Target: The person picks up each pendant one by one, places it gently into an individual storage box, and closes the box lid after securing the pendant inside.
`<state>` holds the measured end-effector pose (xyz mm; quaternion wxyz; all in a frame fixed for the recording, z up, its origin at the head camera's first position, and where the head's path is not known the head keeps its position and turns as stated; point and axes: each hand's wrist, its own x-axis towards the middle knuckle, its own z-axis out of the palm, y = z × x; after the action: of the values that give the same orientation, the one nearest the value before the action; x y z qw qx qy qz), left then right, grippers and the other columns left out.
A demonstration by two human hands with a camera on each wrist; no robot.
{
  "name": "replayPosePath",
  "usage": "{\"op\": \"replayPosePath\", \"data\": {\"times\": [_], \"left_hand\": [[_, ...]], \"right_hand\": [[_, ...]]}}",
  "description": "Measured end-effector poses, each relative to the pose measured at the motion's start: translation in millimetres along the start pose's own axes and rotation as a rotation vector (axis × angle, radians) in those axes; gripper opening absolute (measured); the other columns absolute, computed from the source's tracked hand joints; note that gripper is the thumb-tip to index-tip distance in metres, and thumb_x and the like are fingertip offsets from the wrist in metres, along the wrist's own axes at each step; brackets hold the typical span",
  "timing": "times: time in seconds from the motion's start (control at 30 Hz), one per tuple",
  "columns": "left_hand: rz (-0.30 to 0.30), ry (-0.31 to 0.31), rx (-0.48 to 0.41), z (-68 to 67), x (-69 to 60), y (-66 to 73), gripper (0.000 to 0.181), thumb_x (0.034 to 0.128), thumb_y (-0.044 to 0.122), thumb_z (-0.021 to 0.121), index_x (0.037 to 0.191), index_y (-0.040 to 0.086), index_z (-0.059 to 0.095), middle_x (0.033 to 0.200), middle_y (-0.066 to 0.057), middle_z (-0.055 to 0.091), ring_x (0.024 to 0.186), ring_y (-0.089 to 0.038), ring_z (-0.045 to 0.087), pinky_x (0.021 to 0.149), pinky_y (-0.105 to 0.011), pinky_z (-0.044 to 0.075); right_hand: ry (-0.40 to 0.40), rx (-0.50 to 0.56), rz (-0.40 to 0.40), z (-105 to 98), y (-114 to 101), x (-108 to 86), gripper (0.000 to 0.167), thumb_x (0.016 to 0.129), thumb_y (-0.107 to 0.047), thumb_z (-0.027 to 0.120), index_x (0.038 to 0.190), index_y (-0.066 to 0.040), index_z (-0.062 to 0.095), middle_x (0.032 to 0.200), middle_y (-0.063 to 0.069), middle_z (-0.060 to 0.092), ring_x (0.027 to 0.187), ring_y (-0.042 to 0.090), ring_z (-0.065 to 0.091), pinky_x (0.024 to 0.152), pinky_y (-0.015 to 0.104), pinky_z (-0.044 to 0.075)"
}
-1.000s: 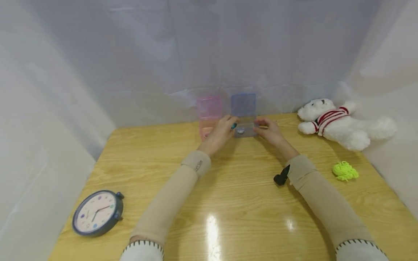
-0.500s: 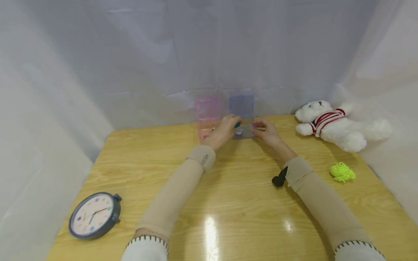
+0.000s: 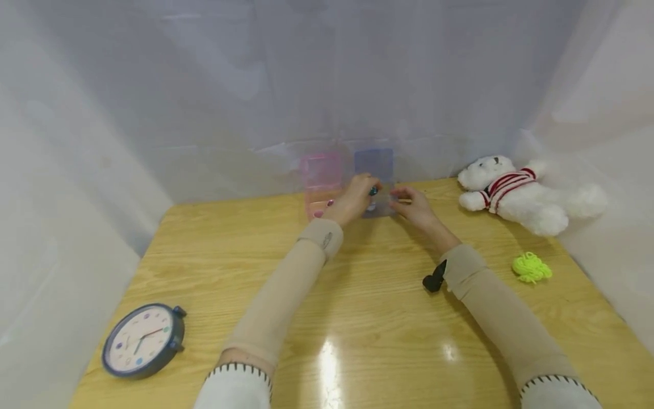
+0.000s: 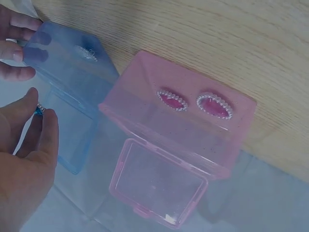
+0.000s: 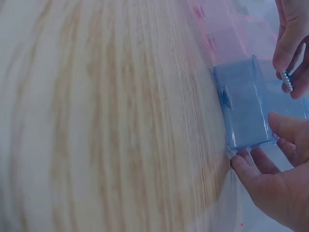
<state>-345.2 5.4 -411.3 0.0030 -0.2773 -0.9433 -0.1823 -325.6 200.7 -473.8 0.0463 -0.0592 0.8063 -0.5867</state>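
My left hand (image 3: pixel 351 199) pinches a small blue gem edged with pearly beads (image 4: pixel 39 109) between thumb and fingers. It is above the translucent blue box (image 5: pixel 246 108), whose hinged lid (image 3: pixel 375 162) stands raised. My right hand (image 3: pixel 418 210) grips the right end of this box with curled fingers. One pale beaded oval (image 4: pixel 86 53) lies inside the blue box. Left of it is the translucent pink box (image 4: pixel 135 82), its lid (image 4: pixel 157 183) also raised. Two pink oval gems with beaded rims, the smaller-looking one (image 4: pixel 172 100) and another (image 4: pixel 215 106), lie in the pink box.
A round blue-rimmed clock (image 3: pixel 143 341) lies at the table's front left. On the right are a white plush bear (image 3: pixel 526 193) in a striped top and a bundle of yellow yarn (image 3: pixel 531 267). A pale curtain (image 3: pixel 230 102) hangs behind the wooden table (image 3: pixel 240 250).
My left hand has shifted slightly right, farther over the blue box, with the gem still pinched. More of the pink box's contents now shows. My right hand keeps its place at the blue box.
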Motion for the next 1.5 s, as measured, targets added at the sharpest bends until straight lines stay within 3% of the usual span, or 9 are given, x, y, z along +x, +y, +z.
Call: {"op": "replayPosePath", "data": {"times": [0.17,0.4,0.47,0.77,1.13,1.3,1.5], "left_hand": [[-0.008,-0.031,0.017,-2.8,3.9,1.8,0.041,0.0969,-0.004,0.067,0.135,0.01,0.069,0.14,-0.009,0.066,0.135,-0.027,0.061,0.117,-0.036,0.052],[-0.021,-0.05,0.036,-0.4,10.1,3.6,0.041,0.0977,-0.001,0.069,0.137,0.013,0.068,0.143,-0.008,0.065,0.137,-0.027,0.06,0.117,-0.038,0.052],[-0.022,-0.053,0.042,1.7,12.4,4.1,0.041,0.0983,0.0,0.069,0.137,0.014,0.068,0.143,-0.008,0.065,0.137,-0.027,0.06,0.118,-0.038,0.052],[-0.021,-0.063,-0.022,10.7,19.3,0.9,0.042,0.0983,-0.002,0.067,0.138,0.012,0.068,0.145,-0.009,0.066,0.14,-0.028,0.058,0.121,-0.039,0.05],[-0.027,-0.044,-0.117,9.0,22.6,-7.0,0.038,0.1024,-0.004,0.059,0.138,0.008,0.066,0.145,-0.012,0.067,0.136,-0.028,0.062,0.12,-0.038,0.05],[-0.019,-0.034,-0.095,6.8,16.9,-10.4,0.035,0.1042,-0.001,0.056,0.137,0.008,0.066,0.144,-0.012,0.066,0.137,-0.029,0.061,0.12,-0.038,0.05],[0.025,-0.011,0.021,4.1,4.7,-14.1,0.036,0.1042,0.008,0.06,0.14,0.012,0.064,0.14,-0.009,0.067,0.13,-0.027,0.065,0.112,-0.037,0.055]], "right_hand": [[-0.007,-0.015,-0.002,0.1,-0.4,1.8,0.05,0.106,-0.011,0.06,0.152,0.005,0.046,0.157,0.03,0.044,0.145,0.049,0.048,0.11,0.052,0.052],[0.026,-0.043,-0.028,0.3,1.9,5.6,0.048,0.104,-0.007,0.063,0.148,0.006,0.05,0.154,0.031,0.049,0.142,0.046,0.051,0.092,0.025,0.054],[0.031,-0.045,-0.029,0.0,2.2,5.8,0.048,0.103,-0.007,0.064,0.148,0.006,0.05,0.153,0.031,0.05,0.142,0.046,0.051,0.09,0.023,0.053],[0.017,-0.009,0.009,1.3,1.8,2.7,0.051,0.105,-0.009,0.062,0.152,0.002,0.046,0.159,0.03,0.043,0.145,0.049,0.048,0.109,0.052,0.052],[0.014,-0.01,0.016,0.4,0.0,4.7,0.051,0.105,-0.007,0.061,0.152,0.003,0.044,0.157,0.031,0.042,0.143,0.05,0.049,0.111,0.054,0.053],[0.005,0.002,0.024,0.2,-0.6,4.3,0.053,0.105,-0.008,0.062,0.153,0.003,0.043,0.159,0.031,0.04,0.144,0.051,0.047,0.115,0.06,0.05],[-0.026,0.001,0.057,-1.2,-3.7,5.3,0.056,0.107,-0.011,0.059,0.157,0.002,0.038,0.163,0.031,0.035,0.147,0.051,0.044,0.117,0.062,0.048]]}}
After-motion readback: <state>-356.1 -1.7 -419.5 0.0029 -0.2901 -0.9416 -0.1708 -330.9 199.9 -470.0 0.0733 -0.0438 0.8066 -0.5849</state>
